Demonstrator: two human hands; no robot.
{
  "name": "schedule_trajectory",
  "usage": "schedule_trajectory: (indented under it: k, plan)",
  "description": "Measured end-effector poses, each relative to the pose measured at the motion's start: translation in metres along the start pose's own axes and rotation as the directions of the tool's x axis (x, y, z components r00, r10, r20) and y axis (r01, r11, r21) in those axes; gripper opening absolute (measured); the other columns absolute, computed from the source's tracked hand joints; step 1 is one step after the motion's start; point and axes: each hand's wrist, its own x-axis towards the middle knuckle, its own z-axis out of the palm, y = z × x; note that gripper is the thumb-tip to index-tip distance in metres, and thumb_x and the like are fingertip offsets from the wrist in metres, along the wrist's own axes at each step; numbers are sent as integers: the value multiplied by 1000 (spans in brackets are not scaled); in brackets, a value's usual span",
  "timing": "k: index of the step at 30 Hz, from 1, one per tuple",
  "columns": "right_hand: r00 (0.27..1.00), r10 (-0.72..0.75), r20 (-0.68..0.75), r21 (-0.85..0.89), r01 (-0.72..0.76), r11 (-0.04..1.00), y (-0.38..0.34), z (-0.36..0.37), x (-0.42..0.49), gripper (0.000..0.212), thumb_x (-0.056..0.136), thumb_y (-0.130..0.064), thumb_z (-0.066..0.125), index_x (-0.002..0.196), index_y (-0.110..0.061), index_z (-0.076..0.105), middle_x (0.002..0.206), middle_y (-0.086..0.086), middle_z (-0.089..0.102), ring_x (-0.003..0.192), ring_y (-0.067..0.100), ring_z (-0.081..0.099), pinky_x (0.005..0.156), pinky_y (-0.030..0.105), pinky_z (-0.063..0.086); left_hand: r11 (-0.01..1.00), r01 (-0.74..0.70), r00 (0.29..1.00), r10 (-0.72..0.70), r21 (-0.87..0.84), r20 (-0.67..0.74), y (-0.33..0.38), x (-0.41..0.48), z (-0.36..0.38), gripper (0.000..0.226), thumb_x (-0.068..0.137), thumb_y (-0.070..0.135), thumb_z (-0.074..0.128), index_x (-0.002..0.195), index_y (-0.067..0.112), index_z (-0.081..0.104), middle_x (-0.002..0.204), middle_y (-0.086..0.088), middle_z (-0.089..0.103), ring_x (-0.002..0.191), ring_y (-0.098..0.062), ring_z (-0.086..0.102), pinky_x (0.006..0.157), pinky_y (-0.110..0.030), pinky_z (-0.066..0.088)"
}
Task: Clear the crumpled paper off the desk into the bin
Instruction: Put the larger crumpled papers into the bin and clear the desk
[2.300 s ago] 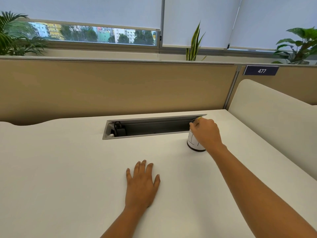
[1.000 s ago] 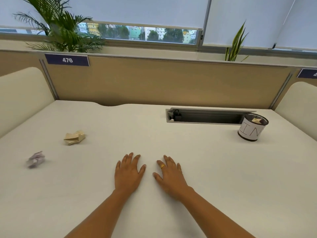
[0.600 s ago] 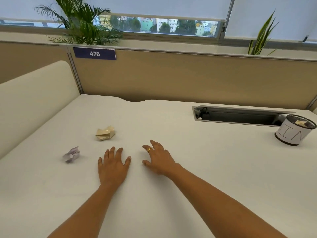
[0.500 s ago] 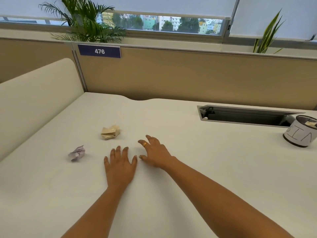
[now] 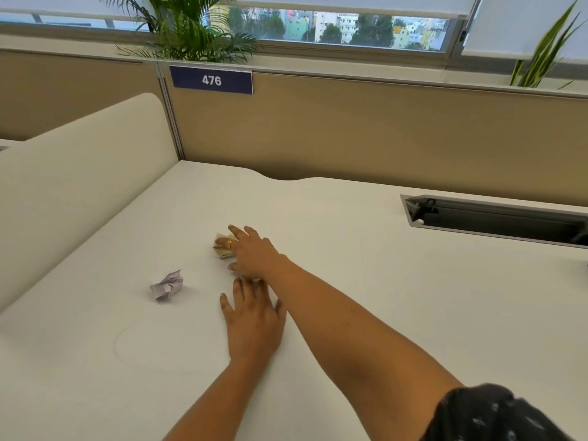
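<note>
On the desk (image 5: 381, 281), right hand (image 5: 254, 253) touches tan paper (image 5: 220, 248); left hand (image 5: 254, 323) flat.

The right hand (image 5: 254, 253) reaches to 11 o'clock across the white surface (image 5: 381, 281), its fingers (image 5: 238, 234) stretched out over a tan crumpled paper (image 5: 220, 248) and touching it. A gold ring (image 5: 230, 243) sits on one finger. The left hand (image 5: 254, 326) lies flat just at 6 o'clock of the right, its fingertips under the right forearm. A lilac crumpled paper (image 5: 167, 285) lies apart, at 8 o'clock of the tan one. A recessed cable tray (image 5: 493, 218) is at the view's 3 o'clock and a "476" plate (image 5: 211, 80) at 11 o'clock.
</note>
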Motion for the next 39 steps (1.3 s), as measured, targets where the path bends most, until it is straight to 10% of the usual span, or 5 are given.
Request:
schedule_trajectory:
  k: [10,25,30,35,39]
  plan:
    - [989,90,-121,54,-84,995,24,6,-7,36,96,-13,39,132,-16,46,121,11,58,114,28,49,90,38,45,994,46,998,-51,-102,-43,0,4,4,53,94,44,23,141,18,23,152,-8,23,143,-25,14,114,-51,11]
    - [887,412,-206,516,-260,817,96,18,-122,14,84,-15,62,90,-3,64,90,13,66,75,21,52,65,26,39,975,14,996,-33,-222,-83,0,3,1,49,95,36,38,137,13,35,148,-9,33,141,-23,23,116,-45,14]
    - [889,438,-136,655,-251,713,109,15,-175,23,85,-25,64,97,-6,67,99,12,68,78,18,54,64,22,42,682,-157,985,164,-714,-61,52,-11,-14,43,92,27,51,132,15,44,138,0,48,129,-17,43,104,-27,32]
    - [896,412,-165,690,-193,697,129,7,-228,23,91,-18,57,107,-5,66,107,13,69,96,23,62,78,25,44,332,13,991,119,-943,55,119,-27,-24,44,86,21,63,127,19,47,115,11,55,99,-8,58,68,4,40]
    - [901,403,-160,710,-179,681,153,3,-265,22,90,-7,54,109,-6,66,106,13,68,90,17,62,76,19,44,236,77,987,121,-969,108,155,-32,-27,42,81,14,68,122,18,55,111,4,61,87,-7,62,71,-8,43]
